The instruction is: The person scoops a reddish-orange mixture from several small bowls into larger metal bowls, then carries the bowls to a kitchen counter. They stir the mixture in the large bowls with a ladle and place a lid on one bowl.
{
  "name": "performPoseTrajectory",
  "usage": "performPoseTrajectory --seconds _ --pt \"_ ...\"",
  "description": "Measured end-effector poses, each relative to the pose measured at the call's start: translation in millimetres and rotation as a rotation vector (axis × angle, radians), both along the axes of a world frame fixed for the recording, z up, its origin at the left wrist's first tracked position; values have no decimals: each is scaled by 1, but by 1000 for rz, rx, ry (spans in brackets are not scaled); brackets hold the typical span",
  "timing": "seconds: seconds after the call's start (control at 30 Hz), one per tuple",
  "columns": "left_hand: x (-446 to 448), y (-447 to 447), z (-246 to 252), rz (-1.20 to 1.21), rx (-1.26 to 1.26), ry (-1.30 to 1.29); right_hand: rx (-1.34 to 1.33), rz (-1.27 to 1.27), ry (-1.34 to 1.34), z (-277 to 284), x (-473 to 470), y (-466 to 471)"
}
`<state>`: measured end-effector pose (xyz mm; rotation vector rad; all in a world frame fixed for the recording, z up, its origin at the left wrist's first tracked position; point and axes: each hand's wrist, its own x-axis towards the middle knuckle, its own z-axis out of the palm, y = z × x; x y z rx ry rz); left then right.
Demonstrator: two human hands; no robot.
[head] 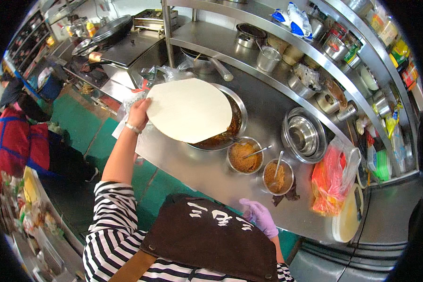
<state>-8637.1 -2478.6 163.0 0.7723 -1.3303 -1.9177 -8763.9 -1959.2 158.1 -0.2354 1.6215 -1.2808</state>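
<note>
My bare left hand (139, 114) grips the left edge of a large pale flat board (190, 109), seemingly a lid. The board hangs over a wide steel bowl (244, 116) with dark reddish-brown contents, hiding much of it. Near the counter's front edge, my right hand (259, 215) wears a thin purple glove; it holds nothing that I can see, with its fingers partly curled and blurred. Beyond it stand two steel pots of orange-brown crumbly or ground food, one pot (246, 157) with a spoon, the other pot (277, 176) with a ladle-like spoon.
Nested steel bowls (303, 135) and a red and clear plastic bag (333, 179) lie to the right, beside a thick round board (347, 215). Steel shelves (215, 42) with pots and jars run along the back. At far left, a person in a red garment (21, 141) is near a counter.
</note>
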Motion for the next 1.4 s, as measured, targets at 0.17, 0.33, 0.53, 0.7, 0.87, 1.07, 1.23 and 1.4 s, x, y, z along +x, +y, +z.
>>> performPoseTrajectory --seconds 0.17,0.33,0.53,0.7,0.87,1.07,1.23,1.4 --pt "17 101 20 266 13 216 -308 345 -24 53 -51 14" --pt "-57 279 30 268 -49 247 -548 298 98 81 -97 27" --pt "-132 423 -6 -72 -4 192 -344 -210 465 51 -124 86" --pt "-132 436 -32 -720 339 -62 -529 -678 -184 -6 -209 158" --pt "-82 437 -103 -342 423 -359 -489 -645 -42 -56 -293 153" --pt "-95 404 -116 49 506 -311 -485 -653 -186 -53 -329 111" --pt "-131 363 -122 239 403 -367 -489 -641 -186 -70 -330 118" --pt "-143 349 -121 213 363 -483 -391 -537 -229 -57 -296 136"
